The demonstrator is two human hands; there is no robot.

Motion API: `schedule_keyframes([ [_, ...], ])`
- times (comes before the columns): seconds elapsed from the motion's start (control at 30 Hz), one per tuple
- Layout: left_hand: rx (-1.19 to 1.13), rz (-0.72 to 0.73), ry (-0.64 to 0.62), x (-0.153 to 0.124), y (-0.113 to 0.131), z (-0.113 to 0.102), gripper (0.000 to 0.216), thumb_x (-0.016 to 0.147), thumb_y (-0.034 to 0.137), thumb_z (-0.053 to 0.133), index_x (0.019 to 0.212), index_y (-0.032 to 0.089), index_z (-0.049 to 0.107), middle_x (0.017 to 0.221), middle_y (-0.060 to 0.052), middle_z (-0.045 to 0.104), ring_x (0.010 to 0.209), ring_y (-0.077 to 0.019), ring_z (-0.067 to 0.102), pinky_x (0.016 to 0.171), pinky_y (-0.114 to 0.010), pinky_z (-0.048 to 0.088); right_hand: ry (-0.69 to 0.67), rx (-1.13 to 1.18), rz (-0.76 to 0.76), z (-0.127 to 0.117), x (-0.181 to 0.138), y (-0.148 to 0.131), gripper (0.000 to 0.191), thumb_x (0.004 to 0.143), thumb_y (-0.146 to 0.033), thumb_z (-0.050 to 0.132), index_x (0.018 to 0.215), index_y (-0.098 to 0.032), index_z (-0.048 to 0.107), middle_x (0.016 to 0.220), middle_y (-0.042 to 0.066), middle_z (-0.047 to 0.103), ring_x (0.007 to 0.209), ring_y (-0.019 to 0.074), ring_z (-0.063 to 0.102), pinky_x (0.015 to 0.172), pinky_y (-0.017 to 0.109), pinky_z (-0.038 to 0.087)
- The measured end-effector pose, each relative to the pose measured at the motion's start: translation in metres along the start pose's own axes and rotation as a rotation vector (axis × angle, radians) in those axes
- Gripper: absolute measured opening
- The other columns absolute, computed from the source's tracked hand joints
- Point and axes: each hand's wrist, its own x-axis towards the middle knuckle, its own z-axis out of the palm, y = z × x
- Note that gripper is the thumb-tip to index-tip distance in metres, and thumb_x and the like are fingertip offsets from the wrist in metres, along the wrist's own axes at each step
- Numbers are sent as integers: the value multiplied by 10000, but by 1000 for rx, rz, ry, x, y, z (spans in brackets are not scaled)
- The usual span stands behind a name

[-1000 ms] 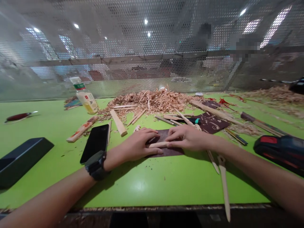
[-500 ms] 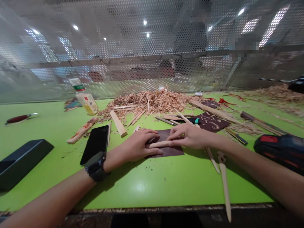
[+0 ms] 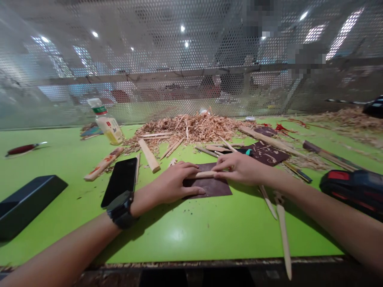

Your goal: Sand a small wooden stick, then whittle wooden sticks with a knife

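A dark sheet of sandpaper [image 3: 214, 188] lies flat on the green tabletop in front of me. My left hand [image 3: 172, 181], with a black watch at the wrist, presses its left side down, thumb and fingers apart. Across the sheet lies a slim pale wooden stick [image 3: 205, 174], whose left end is hidden under my left hand. The thumb and fingers of my right hand [image 3: 236, 169] pinch the stick's right end against the sandpaper. Below my right forearm, a carved wooden stick with a tapered end [image 3: 283, 235] sticks out over the table's front edge.
A black phone [image 3: 120, 181] lies beside my left wrist, with a dark box-shaped object [image 3: 30, 203] farther left. Behind the hands are wood shavings [image 3: 191, 125], a bottle [image 3: 107, 125] and a wooden block [image 3: 149, 155]. A red-and-black tool [image 3: 350, 191] sits right, before perforated metal mesh [image 3: 167, 87].
The wooden stick has slid away from me over the sandpaper, and my right hand has shifted slightly with it. My left hand and the sheet have stayed in place.
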Motion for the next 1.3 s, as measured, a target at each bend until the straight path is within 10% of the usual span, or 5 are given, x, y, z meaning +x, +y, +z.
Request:
schedule_keyframes([
  [0.3,-31,8,24,0,-2,2,463,980,612,671,1163,189,719,1192,-133,742,1098,-301,653,947,-408,498,63,26,-176,20,4,-29,284,1070,-324,599,1019,-194,847,1021,98,761,873,191,667,773,321,467],
  [0.53,-13,-24,8,0,0,1,597,933,640,724,1314,183,691,1329,-154,715,1202,-340,628,1020,-460,485,86,-119,44,5,-1,-4,277,1026,-400,661,1113,-221,854,985,91,766,820,204,657,705,324,446],
  [0.73,-37,15,28,-1,-3,3,507,975,655,649,1175,196,727,1194,-138,742,1094,-302,656,946,-415,503,60,79,-151,18,3,-29,275,1056,-328,619,989,-205,856,986,87,777,855,185,664,775,317,473],
  [1.3,-9,-11,12,0,0,1,551,941,643,711,1263,195,709,1259,-141,732,1146,-321,642,977,-421,494,21,-37,9,5,1,-8,299,1048,-419,630,1144,-244,853,982,83,766,853,207,661,741,327,453],
])
